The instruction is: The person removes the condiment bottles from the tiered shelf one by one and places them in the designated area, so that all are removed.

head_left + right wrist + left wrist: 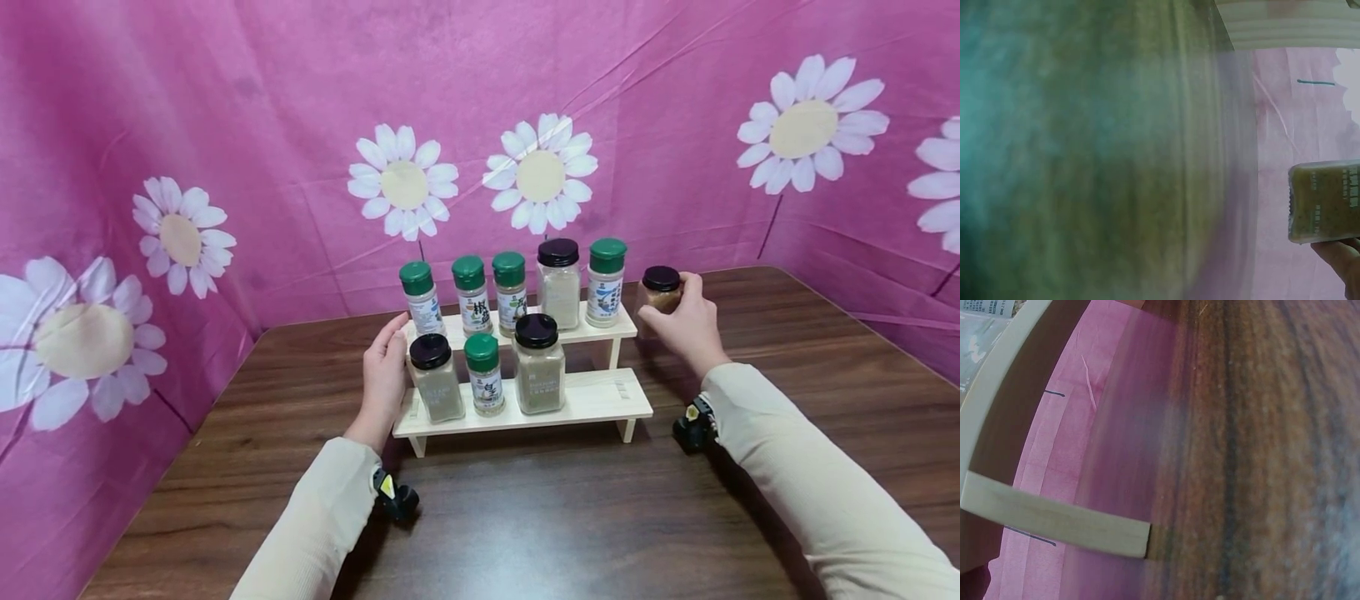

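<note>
A two-tier wooden spice rack (pixel 600 396) stands on the table. At its left end, my left hand (pixel 384 371) holds the side beside the upper shelf; the thumb is partly hidden. In the left wrist view only the rack's side (pixel 1060 515) and a bit of finger at the lower left corner appear. To the right of the rack, my right hand (pixel 686 325) grips a black-lidded spice jar (pixel 661 292) with brown contents. The right wrist view shows that jar (pixel 1325 201) at its right edge, fingers (pixel 1338 259) against it. Whether it touches the table I cannot tell.
The upper shelf bears several green-lidded spice bottles (pixel 472 304) and one black-lidded jar (pixel 558 287). On the lower shelf, a green-lidded bottle (pixel 485 379) stands between two black-lidded jars (pixel 540 375). Behind the brown wooden table (pixel 525 517) hangs a pink flowered cloth (pixel 300 125).
</note>
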`<state>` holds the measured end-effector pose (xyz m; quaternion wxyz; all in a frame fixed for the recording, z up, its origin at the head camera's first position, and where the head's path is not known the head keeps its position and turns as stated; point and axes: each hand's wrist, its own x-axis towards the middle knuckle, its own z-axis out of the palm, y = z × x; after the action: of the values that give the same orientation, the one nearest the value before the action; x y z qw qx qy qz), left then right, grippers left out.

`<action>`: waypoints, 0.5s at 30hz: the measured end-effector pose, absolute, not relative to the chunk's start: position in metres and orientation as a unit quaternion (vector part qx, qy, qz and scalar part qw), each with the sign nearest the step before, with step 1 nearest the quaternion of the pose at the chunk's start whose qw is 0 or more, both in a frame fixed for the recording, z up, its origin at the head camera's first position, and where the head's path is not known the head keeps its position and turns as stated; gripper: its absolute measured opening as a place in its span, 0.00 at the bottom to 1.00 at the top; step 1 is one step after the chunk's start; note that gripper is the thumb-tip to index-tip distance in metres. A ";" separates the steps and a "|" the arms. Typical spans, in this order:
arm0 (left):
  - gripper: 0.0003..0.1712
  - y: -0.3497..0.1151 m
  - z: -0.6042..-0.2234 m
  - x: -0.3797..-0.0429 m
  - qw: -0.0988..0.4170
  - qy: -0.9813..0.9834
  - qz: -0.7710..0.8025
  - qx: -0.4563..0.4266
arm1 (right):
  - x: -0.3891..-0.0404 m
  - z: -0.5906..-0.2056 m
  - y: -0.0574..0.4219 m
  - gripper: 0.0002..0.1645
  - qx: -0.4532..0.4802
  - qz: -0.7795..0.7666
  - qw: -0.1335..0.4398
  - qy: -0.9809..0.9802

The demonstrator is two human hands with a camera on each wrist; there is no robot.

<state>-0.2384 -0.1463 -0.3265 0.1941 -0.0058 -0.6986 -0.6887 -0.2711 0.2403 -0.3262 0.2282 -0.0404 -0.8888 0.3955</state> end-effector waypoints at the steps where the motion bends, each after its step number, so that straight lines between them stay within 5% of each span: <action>1: 0.21 -0.146 -0.327 -0.238 0.194 -0.698 -0.690 -0.007 | -0.272 -0.326 0.241 0.39 -0.042 0.395 0.221 -0.891; 15: 0.21 -0.146 -0.326 -0.237 0.185 -0.689 -0.700 -0.012 | -0.273 -0.335 0.246 0.40 -0.040 0.399 0.191 -0.896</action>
<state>-0.2370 -0.1462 -0.3263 0.1849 -0.0121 -0.6893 -0.7003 -0.2735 0.2465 -0.3352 0.1906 -0.0401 -0.8958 0.3995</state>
